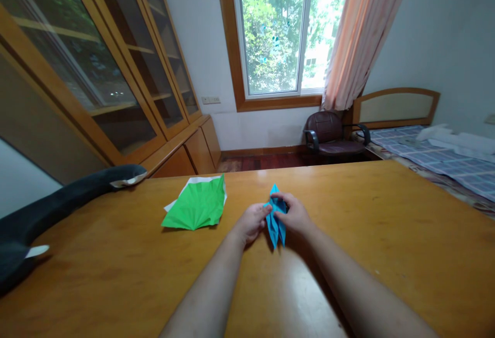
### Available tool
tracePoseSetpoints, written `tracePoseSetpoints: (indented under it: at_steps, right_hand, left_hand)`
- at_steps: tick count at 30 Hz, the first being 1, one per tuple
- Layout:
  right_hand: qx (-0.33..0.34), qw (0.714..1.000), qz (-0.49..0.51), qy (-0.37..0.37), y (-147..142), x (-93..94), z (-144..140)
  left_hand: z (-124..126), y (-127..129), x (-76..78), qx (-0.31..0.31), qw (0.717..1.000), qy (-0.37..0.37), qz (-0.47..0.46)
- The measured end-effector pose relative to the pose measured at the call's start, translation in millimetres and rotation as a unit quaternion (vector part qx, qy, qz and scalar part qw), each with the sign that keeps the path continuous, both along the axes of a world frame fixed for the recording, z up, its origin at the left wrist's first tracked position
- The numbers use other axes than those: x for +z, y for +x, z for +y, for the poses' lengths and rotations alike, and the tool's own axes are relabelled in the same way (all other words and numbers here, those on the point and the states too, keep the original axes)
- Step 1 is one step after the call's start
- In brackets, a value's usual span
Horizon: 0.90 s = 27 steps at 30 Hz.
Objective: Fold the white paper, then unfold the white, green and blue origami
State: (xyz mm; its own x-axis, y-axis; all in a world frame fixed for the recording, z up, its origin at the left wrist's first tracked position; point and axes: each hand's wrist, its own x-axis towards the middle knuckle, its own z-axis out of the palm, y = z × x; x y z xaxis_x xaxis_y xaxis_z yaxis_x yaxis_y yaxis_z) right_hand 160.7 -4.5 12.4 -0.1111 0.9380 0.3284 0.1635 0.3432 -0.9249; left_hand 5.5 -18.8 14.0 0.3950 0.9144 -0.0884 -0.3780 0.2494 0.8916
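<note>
Between my two hands is a piece of folded blue origami paper point(275, 227), narrow and pointed at its far end, with two pointed legs toward me. My left hand point(252, 222) pinches its left edge, the thumb lying on top. From the right, my right hand point(296, 214) grips it with the thumb and fingers bent over its upper part. The fingers cover some of the folds in the middle. Left of my hands lies a creased green paper sheet point(197, 204) with white edges showing, apart from both hands.
The wooden table point(386, 245) spreads under my hands. A dark curved object with white parts point(77, 193) rests along its left side. Beyond the table stand a brown armchair point(328, 132), a bed point(444, 147) and a glass-fronted cabinet point(154, 70).
</note>
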Motion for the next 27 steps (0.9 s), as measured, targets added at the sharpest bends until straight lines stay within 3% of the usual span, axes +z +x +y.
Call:
tracePoseSetpoints:
  at_steps: [4, 7, 11, 15, 23, 27]
  right_hand:
    - [-0.002, 0.996, -0.035, 0.078, -3.1, -0.6, -4.3]
    - [-0.014, 0.996, -0.002, 0.082, -3.4, -0.2, -3.7]
    - [-0.078, 0.995, 0.057, -0.022, -3.0, -4.2, 2.6]
    - [-0.011, 0.983, 0.146, -0.114, -3.3, -8.3, 8.1]
    - [0.007, 0.95, 0.27, -0.156, -2.2, -1.6, 7.0]
    - [0.031, 0.944, 0.27, -0.188, 0.9, -0.3, 6.2]
  left_hand:
    - [0.1, 7.6, -2.3, 0.081, 0.994, 0.03, 0.069]
    - [2.7, 8.5, -2.7, 0.119, 0.991, 0.019, 0.062]
    - [8.9, 7.0, -3.8, 0.155, 0.987, 0.026, 0.032]
    - [14.6, 6.3, -7.2, 0.203, 0.976, 0.067, 0.032]
    - [7.7, 6.1, -1.0, 0.163, 0.982, 0.09, 0.026]
    - [4.4, 2.1, 4.4, 0.123, 0.988, 0.079, 0.053]
